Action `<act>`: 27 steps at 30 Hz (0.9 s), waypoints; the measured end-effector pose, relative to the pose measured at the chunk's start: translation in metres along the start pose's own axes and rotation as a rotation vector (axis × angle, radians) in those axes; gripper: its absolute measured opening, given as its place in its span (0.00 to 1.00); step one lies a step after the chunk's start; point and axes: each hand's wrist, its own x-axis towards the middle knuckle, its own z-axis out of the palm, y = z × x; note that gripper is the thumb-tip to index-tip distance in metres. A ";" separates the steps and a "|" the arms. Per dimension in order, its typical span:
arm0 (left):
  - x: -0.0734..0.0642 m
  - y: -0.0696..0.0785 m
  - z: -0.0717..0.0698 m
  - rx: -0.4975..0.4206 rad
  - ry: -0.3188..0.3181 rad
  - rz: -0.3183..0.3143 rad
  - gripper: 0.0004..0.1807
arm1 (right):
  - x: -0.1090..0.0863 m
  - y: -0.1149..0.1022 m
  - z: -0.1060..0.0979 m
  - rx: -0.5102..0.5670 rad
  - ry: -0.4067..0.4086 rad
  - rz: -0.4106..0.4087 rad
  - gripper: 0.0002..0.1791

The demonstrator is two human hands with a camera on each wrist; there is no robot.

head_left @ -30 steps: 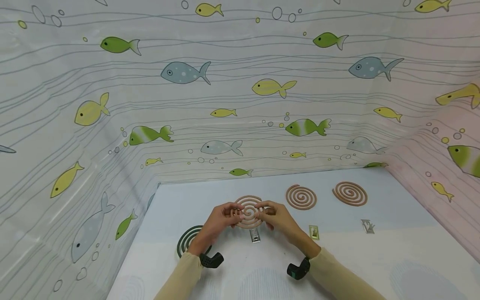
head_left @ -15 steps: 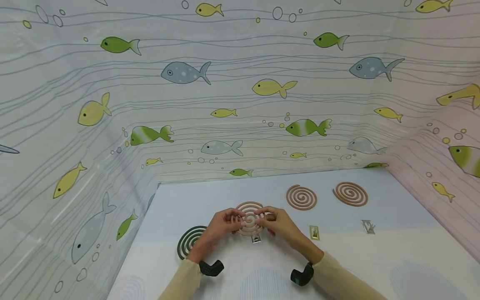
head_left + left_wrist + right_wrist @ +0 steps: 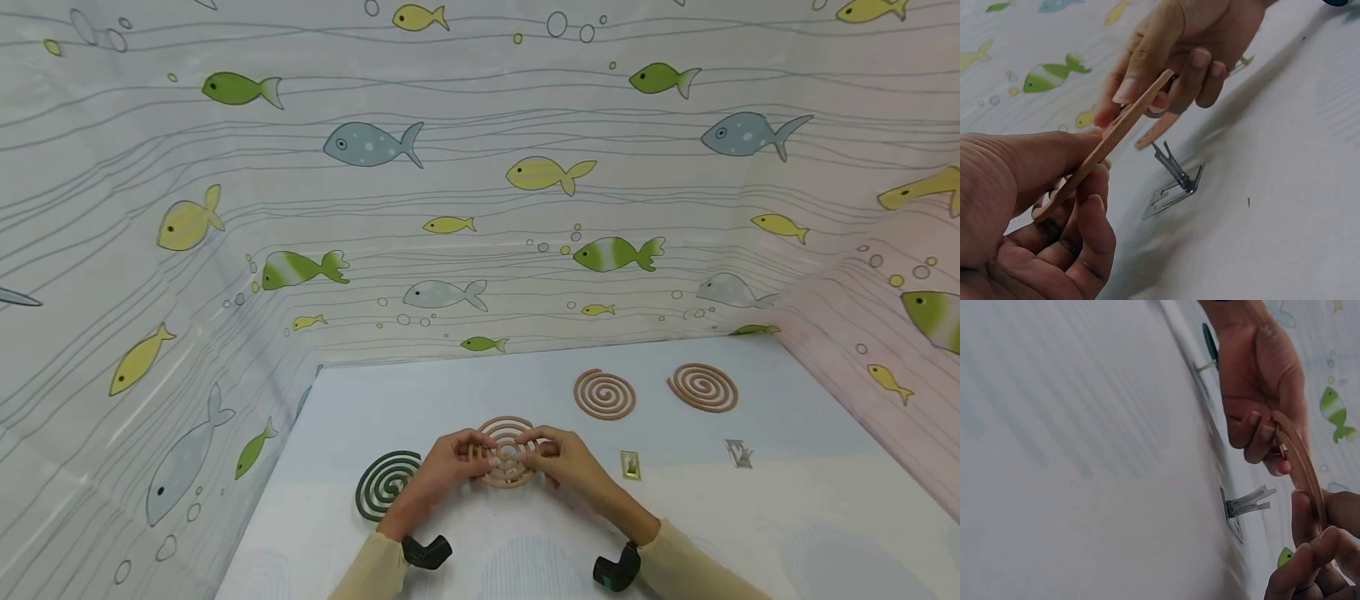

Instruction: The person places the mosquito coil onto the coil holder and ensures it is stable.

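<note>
Lower centre | brown coil (image 3: pixel 1116 136) sank toward metal stand (image 3: pixel 1231 509), not yet seated | I saw left hand (image 3: pixel 448 464) and right hand (image 3: pixel 572 463) pinching it

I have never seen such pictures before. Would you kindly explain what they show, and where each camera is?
No machine here, only a person's left hand and right hand, both bare. The wide picture comes from a head camera; the two close ones, from cameras on the wrists. Together, the hands hold a brown spiral coil near a small metal stand with raised prongs. On the pale surface, two more brown coils lie at the back right; nearer are a golden stand and a silver one. At the left is a dark green coil.
</note>
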 end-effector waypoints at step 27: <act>-0.003 -0.010 0.012 -0.029 -0.021 -0.037 0.16 | -0.010 0.008 -0.004 -0.026 -0.022 0.059 0.17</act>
